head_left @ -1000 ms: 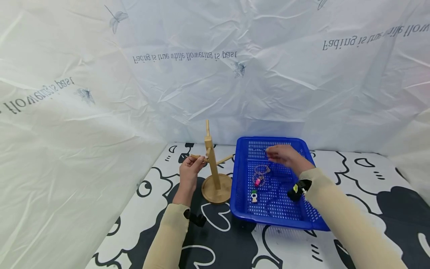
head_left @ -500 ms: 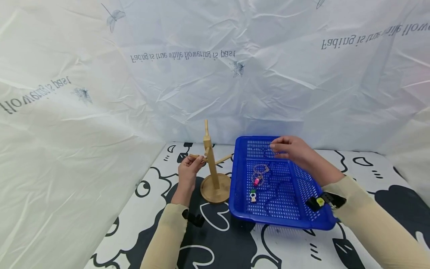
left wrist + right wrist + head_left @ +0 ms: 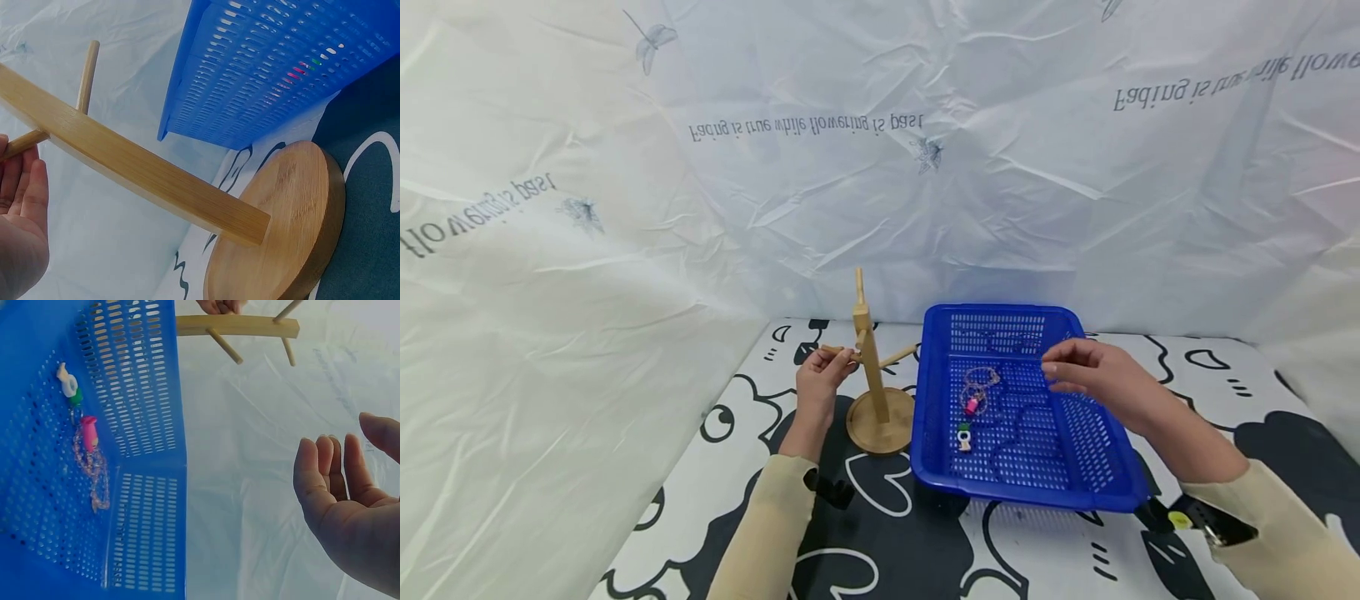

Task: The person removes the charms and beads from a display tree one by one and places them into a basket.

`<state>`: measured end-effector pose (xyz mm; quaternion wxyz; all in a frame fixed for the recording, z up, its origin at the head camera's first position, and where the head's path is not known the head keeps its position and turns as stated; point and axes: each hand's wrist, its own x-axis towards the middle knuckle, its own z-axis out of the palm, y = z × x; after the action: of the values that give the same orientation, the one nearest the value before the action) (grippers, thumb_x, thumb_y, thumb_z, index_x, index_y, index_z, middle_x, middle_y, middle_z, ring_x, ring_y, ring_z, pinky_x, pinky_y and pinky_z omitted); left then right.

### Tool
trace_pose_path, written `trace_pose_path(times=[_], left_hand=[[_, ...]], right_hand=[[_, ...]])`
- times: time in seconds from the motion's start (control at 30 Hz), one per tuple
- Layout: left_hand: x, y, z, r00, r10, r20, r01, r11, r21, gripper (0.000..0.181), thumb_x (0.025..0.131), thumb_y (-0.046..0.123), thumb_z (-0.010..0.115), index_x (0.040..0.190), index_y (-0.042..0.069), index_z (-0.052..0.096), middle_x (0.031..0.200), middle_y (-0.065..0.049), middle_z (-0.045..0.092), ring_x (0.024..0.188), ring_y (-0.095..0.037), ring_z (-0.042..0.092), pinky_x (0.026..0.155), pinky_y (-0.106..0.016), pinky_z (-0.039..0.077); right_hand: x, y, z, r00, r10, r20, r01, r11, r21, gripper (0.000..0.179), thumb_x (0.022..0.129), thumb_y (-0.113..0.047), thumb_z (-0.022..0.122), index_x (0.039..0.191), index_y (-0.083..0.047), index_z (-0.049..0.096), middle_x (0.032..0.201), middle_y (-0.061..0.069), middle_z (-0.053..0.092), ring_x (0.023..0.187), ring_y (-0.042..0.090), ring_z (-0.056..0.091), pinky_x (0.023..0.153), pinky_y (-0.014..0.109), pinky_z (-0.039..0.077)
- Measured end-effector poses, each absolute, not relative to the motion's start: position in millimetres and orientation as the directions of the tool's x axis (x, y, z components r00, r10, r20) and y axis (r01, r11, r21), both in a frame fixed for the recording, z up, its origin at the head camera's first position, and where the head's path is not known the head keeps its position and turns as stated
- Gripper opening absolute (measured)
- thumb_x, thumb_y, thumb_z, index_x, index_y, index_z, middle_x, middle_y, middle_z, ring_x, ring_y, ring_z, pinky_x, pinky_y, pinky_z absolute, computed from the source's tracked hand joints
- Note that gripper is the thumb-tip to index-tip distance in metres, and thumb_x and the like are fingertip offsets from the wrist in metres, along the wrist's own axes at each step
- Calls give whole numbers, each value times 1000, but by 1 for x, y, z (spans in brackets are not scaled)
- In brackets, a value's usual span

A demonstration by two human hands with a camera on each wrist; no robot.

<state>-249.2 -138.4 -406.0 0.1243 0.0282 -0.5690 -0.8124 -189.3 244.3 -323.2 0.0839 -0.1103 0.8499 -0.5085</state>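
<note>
A wooden stand with a round base and several pegs stands upright left of a blue basket. My left hand holds the stand's left peg between thumb and fingers. In the basket lie a beaded strand with a pink charm and a small green-and-white figure charm. Over the basket's right side, my right hand hovers with loosely bent fingers, thumb apart. In the right wrist view nothing shows between the right fingers.
The basket stands right of the stand, with perforated walls on every side. A black-and-white patterned cloth covers the table. A white plastic sheet with printed lettering hangs behind.
My right hand has drawn back from over the basket's middle to its right side and come lower. The left hand keeps its hold on the peg, and the stand has not moved.
</note>
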Motion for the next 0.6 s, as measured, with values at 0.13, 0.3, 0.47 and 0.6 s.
trace_pose_path(times=[0.13,0.3,0.47,0.6], left_hand=[[-250,-139,-406,-966,-242,91,168,-319,933,6,97,6,68,100,1,67,85,7,72,82,-3,74,80,-16,63],[-250,-139,-406,-964,-251,84,163,-312,936,6,96,6,70,100,2,68,84,7,72,81,-3,74,79,-17,63],[-249,-140,-407,-963,-257,77,157,-308,938,3,95,5,71,98,4,70,84,7,73,81,-4,74,79,-17,63],[-247,-142,-407,-968,-241,75,149,-304,941,8,95,4,71,102,1,70,85,8,74,83,-4,75,81,-17,63]], right_hand=[[-176,251,-334,-965,-263,-18,-113,475,-873,30,106,-23,58,123,1,59,105,-8,61,96,-4,63,86,17,58],[-162,258,-346,-968,-250,-25,-106,495,-863,28,105,-22,59,121,1,61,101,-8,64,94,-3,64,82,18,58],[-151,265,-357,-969,-240,-55,-71,487,-870,25,105,-23,59,118,-2,62,99,-9,65,94,1,65,80,20,58],[-143,273,-370,-975,-206,-85,-24,476,-879,23,105,-24,59,116,-3,63,99,-7,65,93,1,65,80,20,59]])
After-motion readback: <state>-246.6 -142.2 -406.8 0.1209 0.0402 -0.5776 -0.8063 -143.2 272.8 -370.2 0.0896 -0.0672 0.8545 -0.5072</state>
